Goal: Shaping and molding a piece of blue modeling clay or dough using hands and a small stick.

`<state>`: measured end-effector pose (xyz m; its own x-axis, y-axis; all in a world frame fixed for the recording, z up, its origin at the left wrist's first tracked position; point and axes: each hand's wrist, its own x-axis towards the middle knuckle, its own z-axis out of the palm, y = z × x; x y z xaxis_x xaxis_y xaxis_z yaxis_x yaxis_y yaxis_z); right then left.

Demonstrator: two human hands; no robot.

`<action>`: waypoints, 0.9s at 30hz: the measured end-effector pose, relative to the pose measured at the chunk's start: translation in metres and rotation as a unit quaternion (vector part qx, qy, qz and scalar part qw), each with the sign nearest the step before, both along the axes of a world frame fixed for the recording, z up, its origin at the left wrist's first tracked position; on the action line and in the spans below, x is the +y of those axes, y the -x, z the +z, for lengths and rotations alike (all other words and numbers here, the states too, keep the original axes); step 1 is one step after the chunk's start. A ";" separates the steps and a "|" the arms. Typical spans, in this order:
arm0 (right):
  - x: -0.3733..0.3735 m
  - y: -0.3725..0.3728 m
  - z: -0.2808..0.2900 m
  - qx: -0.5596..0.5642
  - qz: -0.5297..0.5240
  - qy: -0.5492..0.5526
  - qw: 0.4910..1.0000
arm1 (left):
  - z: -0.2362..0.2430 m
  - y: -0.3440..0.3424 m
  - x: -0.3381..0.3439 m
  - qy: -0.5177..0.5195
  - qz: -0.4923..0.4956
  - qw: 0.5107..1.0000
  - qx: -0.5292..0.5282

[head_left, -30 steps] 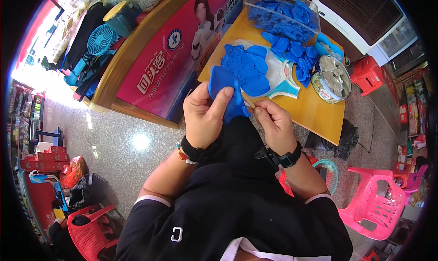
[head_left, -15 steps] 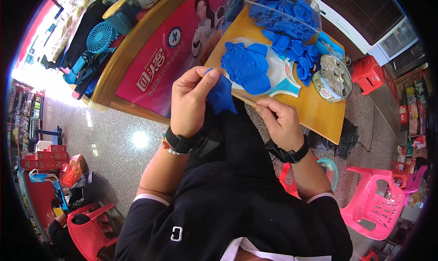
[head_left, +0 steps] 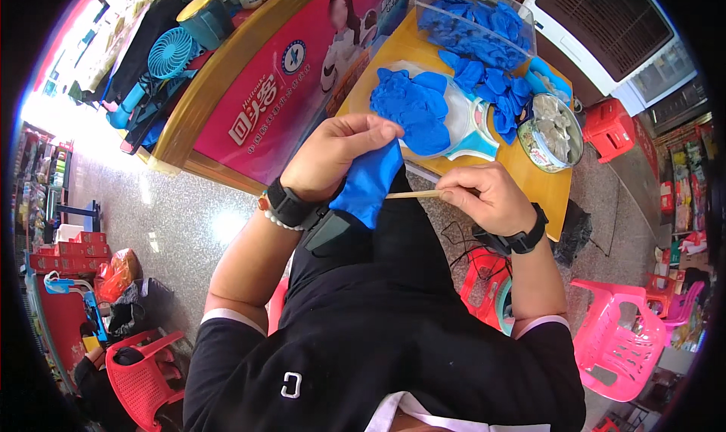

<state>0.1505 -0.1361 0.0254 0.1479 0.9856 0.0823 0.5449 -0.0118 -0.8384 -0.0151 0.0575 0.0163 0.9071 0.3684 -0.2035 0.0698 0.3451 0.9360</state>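
From my head, the wide fisheye camera looks down upon my left hand (head_left: 324,158) and right hand (head_left: 490,196), rather near.

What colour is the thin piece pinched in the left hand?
The thin piece in the left hand is blue, without visible pattern; best seen in the head view.

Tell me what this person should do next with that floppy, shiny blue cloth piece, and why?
Perhaps the right grip should slide the thin, straight, wood-coloured stick gently along the cloth piece: the stick reaches its edge, though whether they touch is unclear, and the left grip holds the piece by its top.
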 end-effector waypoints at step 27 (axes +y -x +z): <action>0.001 0.025 -0.032 0.361 -0.054 -0.036 0.930 | -0.002 0.012 -0.043 -0.243 0.214 0.924 -0.206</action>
